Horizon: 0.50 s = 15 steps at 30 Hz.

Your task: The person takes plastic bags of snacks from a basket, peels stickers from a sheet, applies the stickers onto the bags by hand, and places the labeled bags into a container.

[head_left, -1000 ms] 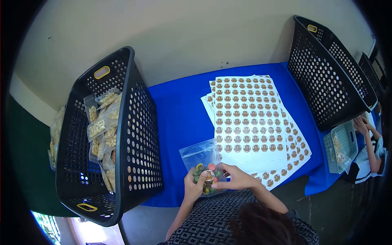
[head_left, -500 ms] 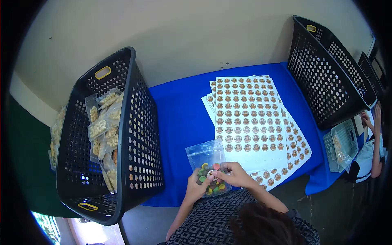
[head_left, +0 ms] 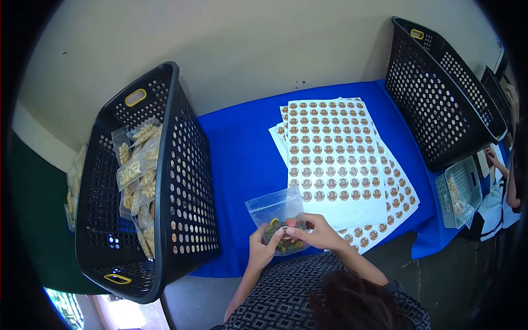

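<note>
A clear zip bag (head_left: 276, 207) with colourful round pieces inside is held between both hands near the table's front edge. My left hand (head_left: 264, 245) grips the bag's left side, its thumb on a round brown-and-white sticker (head_left: 286, 231) on the bag's front. My right hand (head_left: 319, 233) holds the right side, its thumb at the same sticker. The fingers behind the bag are partly hidden. Just beyond the right hand lie white sheets (head_left: 346, 212) with rows of round brown stickers, stacked unevenly.
On the left stands a black perforated basket (head_left: 187, 181) with bags of pale snacks (head_left: 132, 171). Another black basket (head_left: 429, 99) is at the right, above a grey-green basket (head_left: 470, 181). A co-worker's arm (head_left: 499, 165) shows at the far right. Blue cloth (head_left: 236, 148) covers the table.
The bag tilted and shifted right, then moved slightly back left. Both thumbs have come together over the sticker. At the far right the co-worker's arms have moved.
</note>
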### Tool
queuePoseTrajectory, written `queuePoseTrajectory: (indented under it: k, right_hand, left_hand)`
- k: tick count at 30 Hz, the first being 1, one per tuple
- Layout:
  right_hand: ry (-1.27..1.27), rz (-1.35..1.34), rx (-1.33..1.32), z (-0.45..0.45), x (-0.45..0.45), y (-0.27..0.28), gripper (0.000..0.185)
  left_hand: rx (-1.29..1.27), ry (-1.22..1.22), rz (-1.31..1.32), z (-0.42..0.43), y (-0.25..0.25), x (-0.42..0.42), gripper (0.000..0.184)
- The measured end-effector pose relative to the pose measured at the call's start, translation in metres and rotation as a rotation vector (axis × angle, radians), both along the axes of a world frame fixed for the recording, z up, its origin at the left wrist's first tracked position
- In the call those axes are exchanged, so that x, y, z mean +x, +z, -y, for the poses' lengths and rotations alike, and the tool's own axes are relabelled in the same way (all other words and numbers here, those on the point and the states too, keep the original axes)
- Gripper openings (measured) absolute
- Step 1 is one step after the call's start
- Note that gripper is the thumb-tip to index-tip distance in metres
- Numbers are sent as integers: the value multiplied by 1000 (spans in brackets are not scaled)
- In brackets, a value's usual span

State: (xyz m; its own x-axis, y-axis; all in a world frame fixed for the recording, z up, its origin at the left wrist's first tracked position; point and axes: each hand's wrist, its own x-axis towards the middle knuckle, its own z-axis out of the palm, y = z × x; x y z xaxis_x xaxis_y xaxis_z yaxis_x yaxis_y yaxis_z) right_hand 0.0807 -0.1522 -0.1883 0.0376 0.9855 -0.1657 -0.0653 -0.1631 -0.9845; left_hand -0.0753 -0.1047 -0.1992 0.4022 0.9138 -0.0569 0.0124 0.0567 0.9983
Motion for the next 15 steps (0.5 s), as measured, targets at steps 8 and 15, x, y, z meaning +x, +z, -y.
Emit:
queuePoseTrajectory:
  k: [8,15]
  right_hand:
    - [58,197,208,1,-2,14,28]
    - [213,231,45,1,1,11,33]
  left_hand:
    - [-25,30,57,-4,4,-7,13]
    - [26,78,184,-3,6,-3,12]
